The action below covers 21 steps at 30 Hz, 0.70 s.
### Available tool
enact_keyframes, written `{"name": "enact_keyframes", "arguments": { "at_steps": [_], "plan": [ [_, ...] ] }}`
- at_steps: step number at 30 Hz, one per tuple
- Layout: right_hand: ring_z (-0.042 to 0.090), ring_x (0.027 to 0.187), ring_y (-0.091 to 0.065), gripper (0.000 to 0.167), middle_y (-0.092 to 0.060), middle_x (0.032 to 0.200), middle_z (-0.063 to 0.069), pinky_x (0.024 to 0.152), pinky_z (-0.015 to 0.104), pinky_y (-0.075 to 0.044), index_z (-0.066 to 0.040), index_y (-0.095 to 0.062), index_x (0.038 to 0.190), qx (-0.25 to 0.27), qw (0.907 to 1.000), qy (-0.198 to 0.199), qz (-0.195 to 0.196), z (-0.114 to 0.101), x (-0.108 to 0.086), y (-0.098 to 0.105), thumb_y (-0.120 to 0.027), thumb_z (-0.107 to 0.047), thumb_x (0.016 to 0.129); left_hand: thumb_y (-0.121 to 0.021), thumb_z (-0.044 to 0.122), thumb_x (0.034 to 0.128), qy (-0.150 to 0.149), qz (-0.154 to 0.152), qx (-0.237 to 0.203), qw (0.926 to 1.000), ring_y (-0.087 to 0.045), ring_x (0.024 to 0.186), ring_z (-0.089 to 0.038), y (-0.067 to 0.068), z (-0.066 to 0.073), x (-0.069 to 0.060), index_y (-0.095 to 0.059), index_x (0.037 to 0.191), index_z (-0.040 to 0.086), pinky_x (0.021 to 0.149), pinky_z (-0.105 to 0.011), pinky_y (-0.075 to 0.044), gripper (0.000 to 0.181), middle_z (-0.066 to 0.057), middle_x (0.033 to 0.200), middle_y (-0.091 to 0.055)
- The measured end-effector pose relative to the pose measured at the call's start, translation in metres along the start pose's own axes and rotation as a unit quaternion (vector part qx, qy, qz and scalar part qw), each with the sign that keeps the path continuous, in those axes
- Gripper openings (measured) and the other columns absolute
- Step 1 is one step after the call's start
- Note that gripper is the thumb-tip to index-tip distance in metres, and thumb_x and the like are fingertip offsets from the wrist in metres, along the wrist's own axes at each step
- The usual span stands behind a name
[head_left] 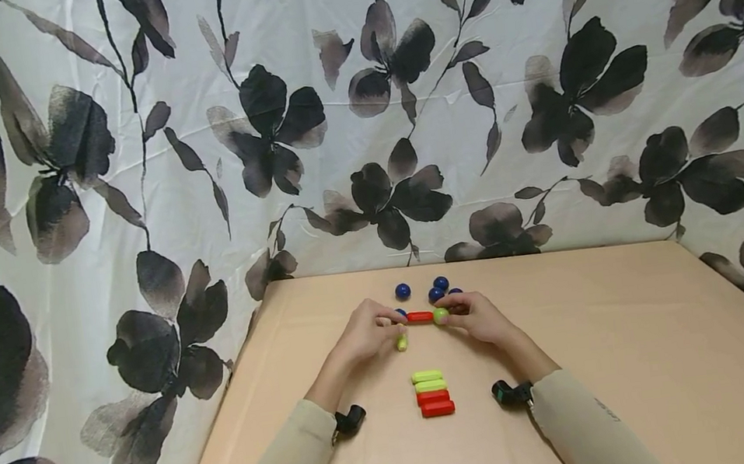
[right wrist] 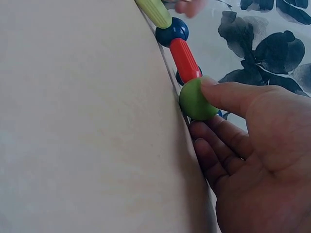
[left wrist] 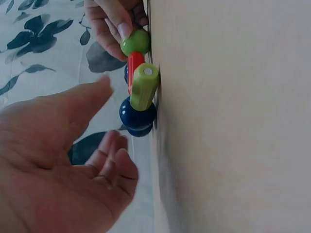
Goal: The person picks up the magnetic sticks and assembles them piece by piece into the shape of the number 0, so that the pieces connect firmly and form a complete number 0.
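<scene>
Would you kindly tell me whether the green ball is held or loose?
Held: the right hand pinches the green ball between thumb and fingers.

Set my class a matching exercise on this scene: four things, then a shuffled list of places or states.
1. Green ball
2. Red rod touching that ball
3. Row of four rods
4. Left hand

A. On the table, nearer the person than the other three
B. Thumb and fingers apart, holding nothing
C. Pinched by the right hand
D. Has a blue ball at its other end

Pairs: 1-C, 2-D, 3-A, 4-B
</scene>
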State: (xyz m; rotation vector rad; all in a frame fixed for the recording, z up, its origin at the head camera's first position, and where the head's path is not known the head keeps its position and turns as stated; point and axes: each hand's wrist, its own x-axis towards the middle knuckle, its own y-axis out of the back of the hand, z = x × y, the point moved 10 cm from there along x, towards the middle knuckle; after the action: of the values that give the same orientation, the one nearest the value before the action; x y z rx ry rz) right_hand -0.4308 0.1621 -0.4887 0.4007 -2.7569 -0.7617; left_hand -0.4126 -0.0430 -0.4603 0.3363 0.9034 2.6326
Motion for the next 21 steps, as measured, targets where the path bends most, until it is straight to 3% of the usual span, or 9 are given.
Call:
{"name": "enact_keyframes", "arguments": {
  "at_steps": [4,7,12,16,21],
  "plan": [
    [0.022,0.097,-0.062,0.033,-0.072,0.114,0.010,0.087,0.032,-0.051,-0.007,-0.074,0.124,0.001,1.0000,0.004,0.004,-0.003,-0.002,0.001,-0.078,-0.021,0.095,-0.076,0.026,0.0971,0.005,0.030,-0.028,0.9992,-0.060,0.116,-0.029,0.008,-0.006,0.005,-0.080,0.116,0.016,0.098,-0.047,-0.050,0.022,-0.003,0.127,-0.064],
    [0.022,0.097,-0.062,0.033,-0.072,0.115,0.011,0.087,0.033,-0.052,-0.006,-0.074,0.124,0.001,0.9999,0.008,0.006,-0.005,-0.003,0.001,-0.078,-0.020,0.095,-0.073,0.027,0.0992,0.009,0.028,-0.055,0.9981,-0.061,0.124,-0.029,0.007,-0.012,0.010,-0.077,0.123,0.013,0.105,-0.051,-0.050,0.028,-0.005,0.132,-0.067],
    [0.022,0.097,-0.062,0.032,-0.073,0.115,0.009,0.088,0.031,-0.052,-0.007,-0.074,0.125,-0.003,1.0000,0.002,0.004,-0.002,-0.003,0.000,-0.078,-0.019,0.095,-0.072,0.023,0.0999,0.005,0.009,-0.086,0.9962,-0.064,0.122,-0.026,0.001,-0.020,0.015,-0.075,0.128,0.010,0.105,-0.046,-0.052,0.031,-0.005,0.131,-0.072],
    [0.022,0.098,-0.062,0.033,-0.072,0.115,0.007,0.088,0.029,-0.053,-0.009,-0.074,0.126,-0.005,1.0000,-0.007,0.003,-0.002,-0.003,0.000,-0.078,-0.020,0.095,-0.073,0.019,0.0986,-0.005,0.011,-0.095,0.9954,-0.066,0.120,-0.022,0.000,-0.027,0.018,-0.077,0.124,0.010,0.105,-0.043,-0.052,0.027,-0.003,0.125,-0.075],
    [0.023,0.103,-0.063,0.033,-0.072,0.120,0.006,0.094,0.035,-0.052,-0.011,-0.074,0.126,-0.008,0.9998,-0.016,0.005,-0.002,-0.002,-0.001,-0.078,-0.021,0.095,-0.075,0.015,0.0971,0.000,0.017,-0.107,0.9941,-0.065,0.123,-0.022,0.000,-0.034,0.017,-0.079,0.121,0.014,0.108,-0.044,-0.050,0.024,-0.001,0.124,-0.076]
  ]
}}
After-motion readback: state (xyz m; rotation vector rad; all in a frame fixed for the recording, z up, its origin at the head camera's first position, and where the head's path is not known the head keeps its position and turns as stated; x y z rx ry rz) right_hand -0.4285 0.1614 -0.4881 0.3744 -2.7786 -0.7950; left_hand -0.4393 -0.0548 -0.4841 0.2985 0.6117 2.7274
